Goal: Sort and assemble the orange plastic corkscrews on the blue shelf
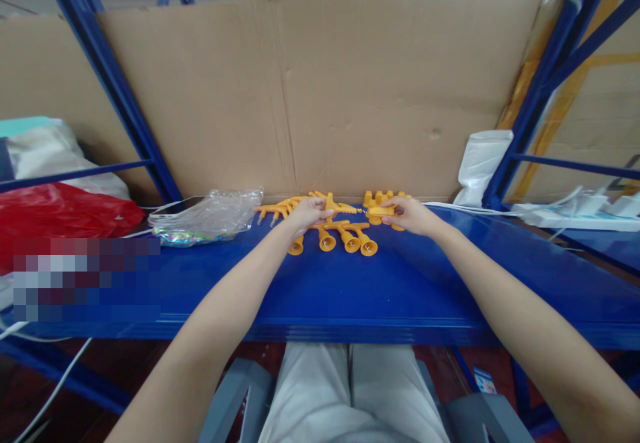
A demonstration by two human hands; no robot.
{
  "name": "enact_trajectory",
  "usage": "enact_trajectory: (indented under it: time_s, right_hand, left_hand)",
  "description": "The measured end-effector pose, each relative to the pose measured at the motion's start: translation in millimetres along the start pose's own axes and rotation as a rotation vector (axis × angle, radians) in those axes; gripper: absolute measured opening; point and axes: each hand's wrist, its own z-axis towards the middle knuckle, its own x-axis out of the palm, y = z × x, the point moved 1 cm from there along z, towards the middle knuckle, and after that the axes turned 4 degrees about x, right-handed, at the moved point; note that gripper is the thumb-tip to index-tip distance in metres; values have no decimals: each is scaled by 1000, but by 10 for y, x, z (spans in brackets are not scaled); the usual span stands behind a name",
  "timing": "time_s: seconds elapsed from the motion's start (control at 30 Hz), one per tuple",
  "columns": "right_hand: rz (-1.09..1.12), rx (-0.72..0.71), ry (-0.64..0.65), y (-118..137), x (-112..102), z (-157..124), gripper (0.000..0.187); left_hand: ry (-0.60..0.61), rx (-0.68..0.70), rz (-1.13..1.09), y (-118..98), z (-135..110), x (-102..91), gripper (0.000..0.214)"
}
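Several orange plastic parts lie at the back of a blue shelf [350, 283]. A branched sprue of orange trumpet-shaped pieces [345, 235] fans toward me, with more orange prongs [273, 209] to its left. My left hand [309, 211] rests on top of this sprue, fingers curled over its stem. My right hand [410, 214] is closed round a flat oval orange piece [381, 211], held just in front of a cluster of orange pegs [379, 197].
A clear plastic bag with colourful bits [207, 219] lies left of the parts. Red and white bags [55, 209] sit far left. A cardboard sheet [320, 96] backs the shelf. A white bag [483, 163] and a white power strip [565, 216] stand right, beside blue uprights.
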Motion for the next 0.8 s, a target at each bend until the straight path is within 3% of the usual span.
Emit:
enact_trajectory:
  time_s: [0.37, 0.53, 0.8]
  right_hand:
    - [14, -77, -47, 70, 40, -6, 29]
    - [-8, -121, -68, 107, 58, -1, 27]
    - [-38, -283, -108, 157, 17, -19, 28]
  left_hand:
    - [81, 30, -11, 13, -12, 80, 21]
    - [57, 15, -10, -13, -41, 94, 17]
    - [57, -15, -47, -34, -67, 103, 18]
